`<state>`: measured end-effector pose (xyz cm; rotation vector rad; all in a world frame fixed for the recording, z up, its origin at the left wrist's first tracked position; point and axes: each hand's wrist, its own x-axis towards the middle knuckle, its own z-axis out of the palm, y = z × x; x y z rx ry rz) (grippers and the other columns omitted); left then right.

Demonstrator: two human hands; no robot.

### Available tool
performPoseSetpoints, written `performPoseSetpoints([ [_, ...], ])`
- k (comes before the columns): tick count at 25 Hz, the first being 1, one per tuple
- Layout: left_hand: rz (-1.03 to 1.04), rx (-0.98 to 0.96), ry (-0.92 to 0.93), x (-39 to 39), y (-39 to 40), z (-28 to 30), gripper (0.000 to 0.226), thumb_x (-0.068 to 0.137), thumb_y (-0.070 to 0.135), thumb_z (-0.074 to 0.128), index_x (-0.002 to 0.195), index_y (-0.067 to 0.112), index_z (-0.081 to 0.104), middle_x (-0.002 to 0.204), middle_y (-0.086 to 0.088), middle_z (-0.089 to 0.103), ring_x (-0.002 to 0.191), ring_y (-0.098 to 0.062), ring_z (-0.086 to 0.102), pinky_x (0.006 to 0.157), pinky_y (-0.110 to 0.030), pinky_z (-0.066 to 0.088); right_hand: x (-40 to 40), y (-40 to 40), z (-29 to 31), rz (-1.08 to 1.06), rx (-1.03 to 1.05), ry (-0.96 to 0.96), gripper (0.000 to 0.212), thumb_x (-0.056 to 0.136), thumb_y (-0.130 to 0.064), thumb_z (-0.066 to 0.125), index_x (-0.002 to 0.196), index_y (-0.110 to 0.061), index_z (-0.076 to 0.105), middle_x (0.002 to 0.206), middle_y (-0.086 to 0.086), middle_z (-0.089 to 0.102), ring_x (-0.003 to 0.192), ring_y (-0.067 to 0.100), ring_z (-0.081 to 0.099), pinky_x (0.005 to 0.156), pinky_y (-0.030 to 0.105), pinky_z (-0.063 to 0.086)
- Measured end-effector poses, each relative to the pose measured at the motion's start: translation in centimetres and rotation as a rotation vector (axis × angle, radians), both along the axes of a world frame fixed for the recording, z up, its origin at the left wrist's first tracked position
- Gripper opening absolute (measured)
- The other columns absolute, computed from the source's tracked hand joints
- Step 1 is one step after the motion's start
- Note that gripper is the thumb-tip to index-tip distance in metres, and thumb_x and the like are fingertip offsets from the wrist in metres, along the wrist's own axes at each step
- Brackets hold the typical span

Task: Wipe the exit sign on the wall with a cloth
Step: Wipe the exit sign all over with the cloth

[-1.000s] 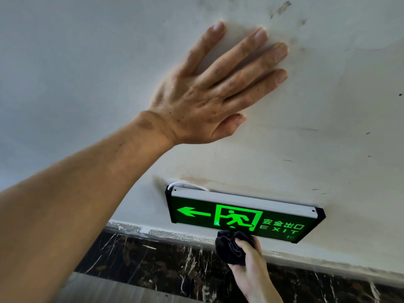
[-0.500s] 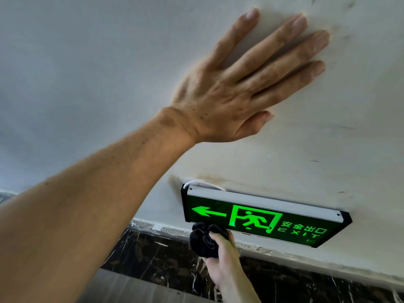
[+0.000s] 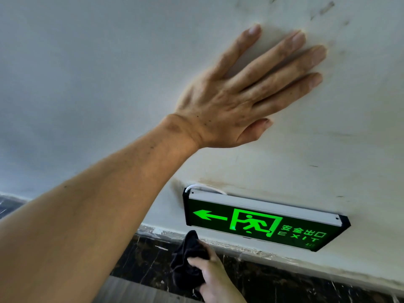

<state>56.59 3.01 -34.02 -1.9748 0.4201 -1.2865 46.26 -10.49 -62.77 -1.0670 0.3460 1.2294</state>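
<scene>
The right hand, gripping the cloth, has dropped below the sign; left hand stays flat on the wall, so wiping pauses.

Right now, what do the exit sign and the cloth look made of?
Exit sign: glossy, backlit green face, likely plastic; pale top rail looks like brushed metal, black end caps probably plastic. Cloth: soft black fabric, matte and bunched in folds in the right hand.

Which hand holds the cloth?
The right hand, low beneath the exit sign, grips the black cloth; the left hand lies flat on the wall, empty.
</scene>
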Motion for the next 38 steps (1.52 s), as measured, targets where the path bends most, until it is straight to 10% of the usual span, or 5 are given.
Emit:
performPoseSetpoints([
  [7, 0.03, 0.035, -0.037, -0.1, 0.5, -0.1, 0.071, 0.096, 0.042, 0.044, 0.159, 0.014, 0.03, 0.161, -0.008, 0.029, 0.147, -0.033, 0.029, 0.121, -0.056, 0.009, 5.4, -10.3, 1.2, -0.708, -0.033, 0.151, 0.038, 0.093, 0.018, 0.039, 0.131, 0.019, 0.042, 0.137, 0.044, 0.04, 0.13, 0.049, 0.039, 0.1, 0.027, 0.041],
  [10, 0.02, 0.036, -0.042, 0.0, 0.6, -0.2, 0.069, 0.097, 0.042, 0.043, 0.159, 0.014, 0.03, 0.162, -0.009, 0.03, 0.147, -0.034, 0.029, 0.121, -0.056, 0.01, 5.4, -14.6, 3.3, -0.828, 0.026, 0.015, 0.035, 0.092, -0.002, 0.05, 0.125, -0.007, 0.056, 0.126, 0.028, 0.057, 0.117, 0.046, 0.053, 0.097, 0.054, 0.044],
  [15, 0.018, 0.043, -0.045, 0.1, 0.4, -0.2, 0.072, 0.096, 0.043, 0.047, 0.159, 0.014, 0.03, 0.162, -0.009, 0.028, 0.149, -0.034, 0.024, 0.121, -0.056, 0.008, 6.8, -17.5, 7.1, -1.032, 0.09, -0.273, 0.036, 0.091, -0.016, 0.052, 0.127, -0.021, 0.056, 0.13, 0.013, 0.058, 0.118, 0.034, 0.055, 0.09, 0.047, 0.047],
  [25, 0.018, 0.052, -0.053, 0.5, 0.4, -0.1, 0.073, 0.096, 0.044, 0.044, 0.16, 0.015, 0.028, 0.163, -0.009, 0.026, 0.149, -0.034, 0.024, 0.121, -0.056, 0.008, 7.6, -12.9, 7.3, -0.912, -0.257, -0.819, 0.048, 0.08, -0.007, 0.071, 0.109, -0.045, 0.063, 0.121, -0.016, 0.048, 0.104, 0.001, 0.059, 0.077, 0.018, 0.049],
  [38, 0.009, 0.05, -0.054, 0.6, 0.3, -0.2, 0.071, 0.097, 0.044, 0.043, 0.16, 0.014, 0.029, 0.162, -0.009, 0.029, 0.147, -0.034, 0.028, 0.12, -0.057, 0.01, 7.7, -11.4, 7.8, -0.863, -0.373, -0.977, 0.052, 0.074, -0.002, 0.075, 0.084, -0.052, 0.067, 0.107, -0.024, 0.046, 0.102, 0.011, 0.059, 0.079, 0.024, 0.052],
])
